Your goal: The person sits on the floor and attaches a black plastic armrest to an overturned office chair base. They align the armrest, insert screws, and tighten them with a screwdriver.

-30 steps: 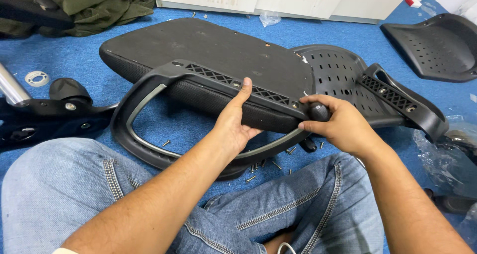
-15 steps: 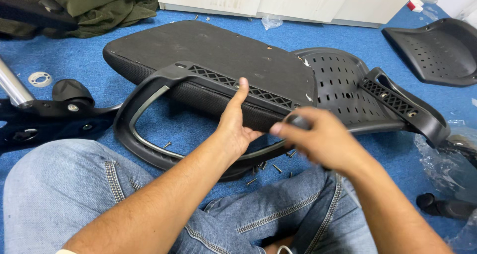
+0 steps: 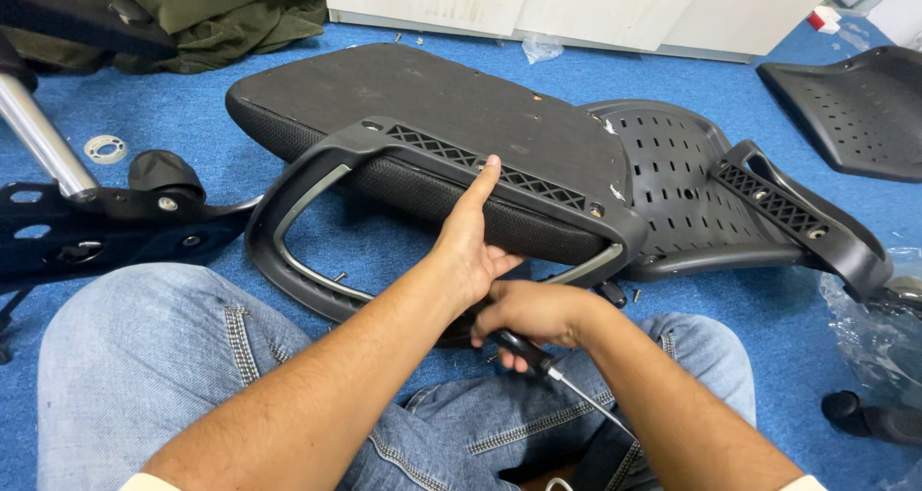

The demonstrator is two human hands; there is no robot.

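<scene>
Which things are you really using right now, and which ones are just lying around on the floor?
In use:
left hand pressed on the armrest loop
seat pad the armrest is fixed to
right hand gripping a screwdriver

Lying about:
green cloth
white ring
spare black panel
chair base
plastic wrap

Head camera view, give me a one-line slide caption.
Left hand braces black chair armrest; right hand grips screwdriver.
</scene>
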